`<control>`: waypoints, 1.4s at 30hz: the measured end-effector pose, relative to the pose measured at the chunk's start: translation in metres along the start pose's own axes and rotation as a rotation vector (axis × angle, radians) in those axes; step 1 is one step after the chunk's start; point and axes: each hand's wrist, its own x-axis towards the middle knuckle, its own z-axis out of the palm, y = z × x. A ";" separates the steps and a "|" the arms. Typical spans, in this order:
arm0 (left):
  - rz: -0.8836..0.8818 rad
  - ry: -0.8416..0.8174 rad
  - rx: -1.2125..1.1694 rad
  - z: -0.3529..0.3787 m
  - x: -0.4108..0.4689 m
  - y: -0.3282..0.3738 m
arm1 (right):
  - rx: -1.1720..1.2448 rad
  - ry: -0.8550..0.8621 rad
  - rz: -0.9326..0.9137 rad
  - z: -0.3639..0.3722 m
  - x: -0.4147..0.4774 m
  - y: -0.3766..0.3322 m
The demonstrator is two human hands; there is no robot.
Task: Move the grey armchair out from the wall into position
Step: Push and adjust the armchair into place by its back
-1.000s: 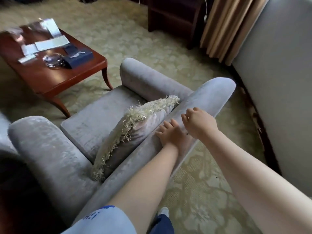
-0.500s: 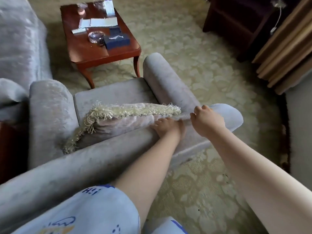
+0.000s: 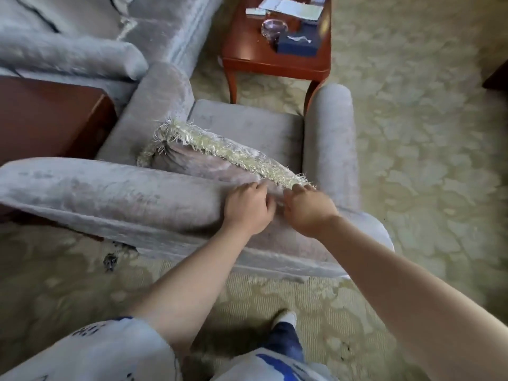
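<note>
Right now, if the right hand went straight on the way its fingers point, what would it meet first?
The right hand, gripping the back of the grey armchair, points at the fringed cushion; it would probably meet that fringe first, almost at its fingertips.

armchair [image 3: 110,193]: grey velvet-like cloth with a short pile, patchy sheen where the nap is crushed
cushion [image 3: 203,163]: smooth, shiny mauve-grey cloth
fringe [image 3: 220,147]: loose cream threads, shaggy
table [image 3: 275,66]: reddish wood, polished and glossy
glass dish [image 3: 274,27]: clear, shiny glass
box [image 3: 298,45]: dark blue, matt; material cannot be told
carpet [image 3: 412,160]: woven, matt, ribbed in parts of its pattern
cabinet [image 3: 49,116]: dark red-brown wood, dull sheen
sleeve [image 3: 96,353]: pale printed cloth, matt
</note>
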 end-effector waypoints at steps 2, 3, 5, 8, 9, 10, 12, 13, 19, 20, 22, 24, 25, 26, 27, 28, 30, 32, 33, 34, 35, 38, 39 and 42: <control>-0.039 -0.018 0.053 0.002 -0.001 0.003 | -0.030 0.003 -0.076 0.008 -0.001 0.008; -0.056 -0.033 0.090 0.002 -0.001 0.004 | -0.036 0.017 -0.123 0.011 -0.003 0.013; -0.091 -0.068 0.169 0.001 0.000 0.008 | -0.031 0.036 -0.220 0.013 -0.006 0.023; -0.184 -0.096 0.229 0.003 -0.003 0.012 | -0.064 0.028 -0.350 0.012 -0.007 0.037; -0.210 -0.089 0.238 0.004 -0.006 0.013 | -0.077 0.023 -0.392 0.013 -0.009 0.042; -0.239 -0.076 0.249 0.004 -0.008 0.016 | -0.081 0.012 -0.430 0.013 -0.009 0.047; -0.349 -0.060 0.262 0.004 -0.010 0.022 | -0.069 -0.014 -0.499 0.011 -0.011 0.059; -0.434 -0.055 0.256 0.005 -0.012 0.028 | -0.053 -0.028 -0.534 0.008 -0.012 0.066; -1.141 0.132 0.016 0.029 -0.017 0.091 | -0.001 -0.052 -0.733 -0.016 -0.009 0.125; -1.272 0.196 -0.073 0.034 -0.015 0.110 | 0.017 -0.044 -0.735 -0.021 -0.005 0.131; -1.536 0.333 -0.282 0.044 -0.009 0.152 | 0.008 -0.044 -0.750 -0.031 0.008 0.134; -1.687 0.484 -0.446 0.054 -0.002 0.189 | -0.040 -0.056 -0.813 -0.040 0.026 0.129; -1.705 0.537 -0.472 0.058 0.001 0.200 | -0.050 -0.059 -0.856 -0.044 0.035 0.124; -1.709 0.566 -0.468 0.061 0.003 0.205 | -0.046 -0.056 -0.906 -0.048 0.044 0.117; -1.719 0.582 -0.447 0.061 0.005 0.205 | -0.033 -0.054 -0.962 -0.050 0.052 0.108; -1.736 0.580 -0.411 0.061 0.006 0.203 | -0.015 -0.057 -1.014 -0.052 0.059 0.097; -1.747 0.566 -0.335 0.061 0.007 0.200 | 0.005 -0.072 -1.124 -0.054 0.069 0.072; -1.740 0.571 -0.295 0.063 0.007 0.201 | -0.002 -0.084 -1.272 -0.052 0.072 0.046; -1.737 0.575 -0.280 0.065 0.007 0.202 | 0.000 -0.094 -1.353 -0.050 0.071 0.034; -1.741 0.577 -0.273 0.068 0.006 0.203 | -0.008 -0.110 -1.433 -0.046 0.069 0.024; -1.750 0.577 -0.274 0.070 0.004 0.203 | -0.026 -0.126 -1.512 -0.042 0.066 0.014; -1.766 0.561 -0.294 0.072 0.001 0.203 | -0.072 -0.202 -1.669 -0.030 0.057 -0.012; -1.773 0.563 -0.309 0.072 0.001 0.203 | -0.082 -0.250 -1.693 -0.026 0.055 -0.020; -1.843 0.519 -0.363 0.071 0.003 0.203 | -0.257 -0.311 -1.778 -0.012 0.052 -0.038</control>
